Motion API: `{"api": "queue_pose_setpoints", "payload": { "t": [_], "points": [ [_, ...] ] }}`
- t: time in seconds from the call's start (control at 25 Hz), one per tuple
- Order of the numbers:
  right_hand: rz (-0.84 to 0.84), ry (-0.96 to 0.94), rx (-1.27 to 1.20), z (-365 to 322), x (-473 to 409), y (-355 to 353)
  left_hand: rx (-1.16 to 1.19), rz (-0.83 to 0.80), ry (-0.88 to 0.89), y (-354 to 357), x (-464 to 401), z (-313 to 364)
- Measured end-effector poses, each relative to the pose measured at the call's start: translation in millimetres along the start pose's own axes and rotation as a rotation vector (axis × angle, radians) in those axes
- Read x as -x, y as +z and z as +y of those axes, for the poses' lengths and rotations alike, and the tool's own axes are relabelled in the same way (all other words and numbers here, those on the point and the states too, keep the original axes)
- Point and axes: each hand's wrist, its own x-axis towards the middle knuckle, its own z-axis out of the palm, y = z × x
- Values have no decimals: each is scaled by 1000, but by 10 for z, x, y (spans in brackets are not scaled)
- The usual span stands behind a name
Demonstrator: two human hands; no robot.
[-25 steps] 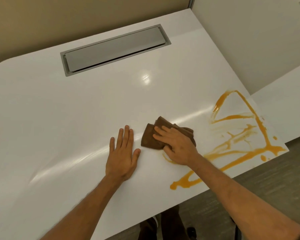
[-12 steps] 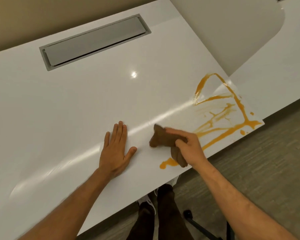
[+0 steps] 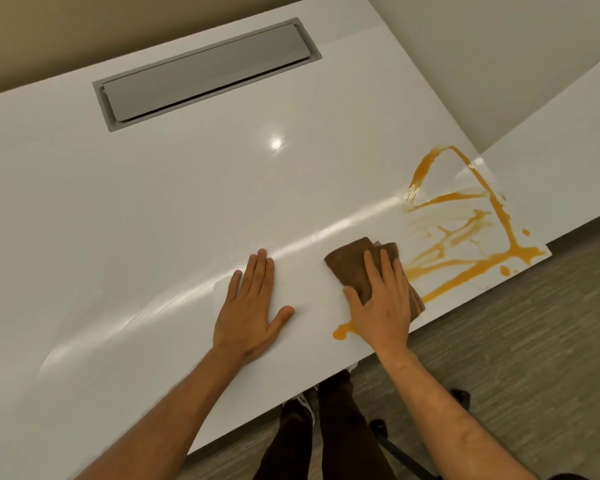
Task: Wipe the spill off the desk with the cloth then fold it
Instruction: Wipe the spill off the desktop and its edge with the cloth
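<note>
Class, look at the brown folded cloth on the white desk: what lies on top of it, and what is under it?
On top, the right hand presses flat on the brown folded cloth. Under it lies the glossy white desk; whether orange spill sits beneath is hidden by the cloth.

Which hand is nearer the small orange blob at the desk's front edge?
Right. The right hand lies on the cloth, its heel right beside the blob; the left hand lies flat further left.
</note>
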Motion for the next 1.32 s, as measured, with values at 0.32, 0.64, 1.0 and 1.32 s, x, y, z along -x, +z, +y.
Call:
{"api": "queue_pose_setpoints", "payload": {
  "t": [0.32,0.64,1.0,1.32],
  "points": [
    [-103,-198,-35,-616,-1231,132,37,22,-5,27,-19,-21],
    [-384,-694,-8,-121,-669,-122,101,45,-28,18,7,-21],
    [-186,-333,-74,3,808,40,48,11,-31,25,16,-7],
    [-154,174,-861,-215,369,-450,51,23,-27,23,17,-19]
  ]
}}
